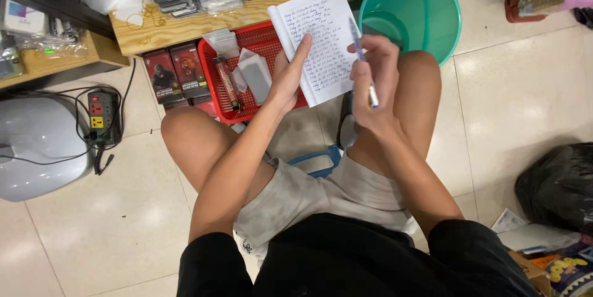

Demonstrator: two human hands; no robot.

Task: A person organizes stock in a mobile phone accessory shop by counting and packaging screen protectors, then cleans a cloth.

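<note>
The left hand [288, 77] holds a notepad [318, 40] from below and behind, its forefinger stretched up across the written page and the thumb tucked at the pad's lower left edge; the page faces the camera, tilted a little to the right. The right hand [372, 80] is closed around a pen [364, 65], held between thumb and fingers, the pen's upper end lying over the right edge of the notepad and its lower end pointing down past the knuckles. The two hands sit just beside each other above the person's bare knees, the notepad between them.

Behind the left hand, partly hidden by the notepad, a red basket [272, 40] stands on the floor with small clear packets and a narrow tube in it. Left of the basket, two dark red boxes [176, 73] stand upright under the edge of a wooden worktop [185, 28], which carries bagged phone cases. Beyond the right hand sits a green basin [412, 9]. Far left of the left hand a power strip [102, 116] with cables lies on the tile floor beside a grey rounded casing [37, 145]. Well right of the right hand, low down, lies a black bag [559, 186].
</note>
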